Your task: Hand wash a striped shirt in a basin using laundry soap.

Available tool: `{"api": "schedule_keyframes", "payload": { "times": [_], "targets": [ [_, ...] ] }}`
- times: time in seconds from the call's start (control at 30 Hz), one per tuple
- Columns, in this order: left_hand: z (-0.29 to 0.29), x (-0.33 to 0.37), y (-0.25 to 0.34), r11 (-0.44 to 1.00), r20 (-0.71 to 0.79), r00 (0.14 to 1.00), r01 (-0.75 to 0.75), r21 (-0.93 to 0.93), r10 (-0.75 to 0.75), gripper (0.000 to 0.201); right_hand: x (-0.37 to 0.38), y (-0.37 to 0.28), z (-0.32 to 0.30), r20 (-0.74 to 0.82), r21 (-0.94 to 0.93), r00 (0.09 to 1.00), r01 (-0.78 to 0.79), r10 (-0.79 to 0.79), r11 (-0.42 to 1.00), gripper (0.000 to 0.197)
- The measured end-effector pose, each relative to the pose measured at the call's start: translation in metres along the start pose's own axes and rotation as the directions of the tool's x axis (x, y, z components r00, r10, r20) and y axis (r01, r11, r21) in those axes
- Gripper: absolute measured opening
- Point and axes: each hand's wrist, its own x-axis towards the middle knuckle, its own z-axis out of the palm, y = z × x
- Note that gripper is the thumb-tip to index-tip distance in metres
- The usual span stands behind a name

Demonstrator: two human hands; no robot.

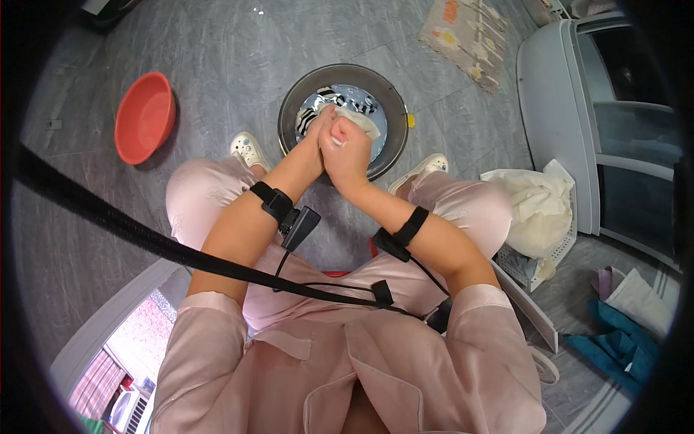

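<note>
View: head, one camera.
Left hand (318, 137): one of two, over the middle of the basin, pressed against the other.
Right hand (347, 150): fingers curled into a fist, together with the left; a small white bit shows in the curl, but I cannot tell whether either grips cloth.
Grey basin (397, 123): one, round, on the floor (217, 65), between the feet and beyond them.
Water (379, 142): pale blue, in the grey basin.
White cloth (365, 125): one visible piece in the basin, just under the hands, reaching toward the right edge.
Striped cloth (307, 120): black and white, showing in patches along the far and left edges of the basin; number of pieces unclear.
Red basin (144, 119): one, on the floor, well left of the grey one.
Shoes: two, cream, the left shoe (249, 150) and right shoe (435, 163) near the basin's near edge.
Black straps (410, 226): two, one per forearm, each bearing a dark device.
Mat (466, 40): one, beige, patterned, beyond the basin's far right.
Basket (562, 250): one, white, perforated, right of the right knee, with pale fabric (531, 210) piled in it.
</note>
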Motion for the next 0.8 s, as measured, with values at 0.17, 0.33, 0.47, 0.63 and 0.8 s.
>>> {"api": "schedule_keyframes", "payload": {
  "times": [0.17,0.33,0.47,0.63,0.8],
  "targets": [
    [0.122,0.049,-0.043,0.889,-0.857,0.490,0.308,0.338,0.156,0.023,0.041,0.046,-0.014,-0.213,-0.038,0.976,0.035,-0.042,0.999,0.029],
    [0.098,0.054,-0.034,0.918,-0.841,0.535,0.288,0.274,0.084,0.035,0.041,0.058,-0.015,-0.180,-0.134,0.953,-0.270,0.245,0.953,0.018],
    [0.005,0.025,0.038,0.900,-0.609,0.791,0.301,0.316,-0.051,0.049,0.011,-0.011,-0.004,-0.050,0.041,0.999,0.022,-0.020,0.999,0.031],
    [0.101,0.054,-0.053,0.857,-0.876,0.442,0.361,0.368,0.190,0.022,0.039,0.060,-0.023,-0.205,-0.137,0.971,-0.148,0.119,0.979,0.023],
    [0.086,0.056,-0.028,0.902,-0.780,0.613,0.256,0.347,0.126,0.026,0.062,0.079,-0.021,-0.236,-0.035,0.933,-0.289,0.273,0.957,0.027]
  ]
}}
